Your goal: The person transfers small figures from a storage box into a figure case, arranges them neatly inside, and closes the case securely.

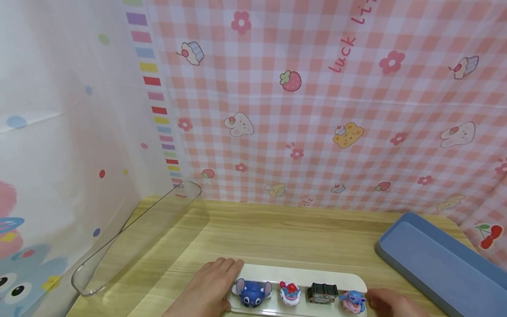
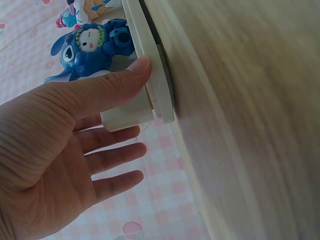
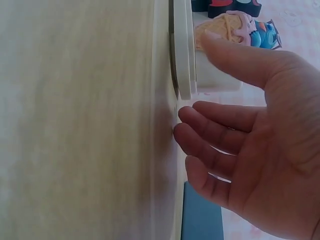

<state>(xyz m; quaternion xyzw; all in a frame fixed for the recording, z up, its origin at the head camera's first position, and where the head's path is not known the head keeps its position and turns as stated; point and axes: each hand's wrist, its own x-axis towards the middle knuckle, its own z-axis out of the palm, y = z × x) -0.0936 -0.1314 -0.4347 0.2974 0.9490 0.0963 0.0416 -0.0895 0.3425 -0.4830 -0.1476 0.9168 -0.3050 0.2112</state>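
Observation:
A long white display stand [image 1: 301, 274] with rounded ends lies at the front of the table. Several small figures stand on it in a row: a dark blue big-eared one [image 1: 252, 294], a white one with a red top [image 1: 290, 294], a black-and-brown one [image 1: 322, 293] and a blue one with sunglasses [image 1: 353, 302]. My left hand [image 1: 206, 286] holds the stand's left end, thumb on its edge and the index finger partly hidden behind it. Beside the right end is my right hand [image 1: 390, 301], thumb near the ice-cream-cone base [image 3: 220, 29], other fingers loosely bent below.
On the left of the wooden table [image 1: 277, 237] lies a clear plastic cover [image 1: 158, 233] with rounded ends. A blue-grey tray [image 1: 447, 273] sits at the right. Behind the table hangs a pink checked cloth [image 1: 269, 154], and a white printed cloth [image 1: 59, 154] closes the left side.

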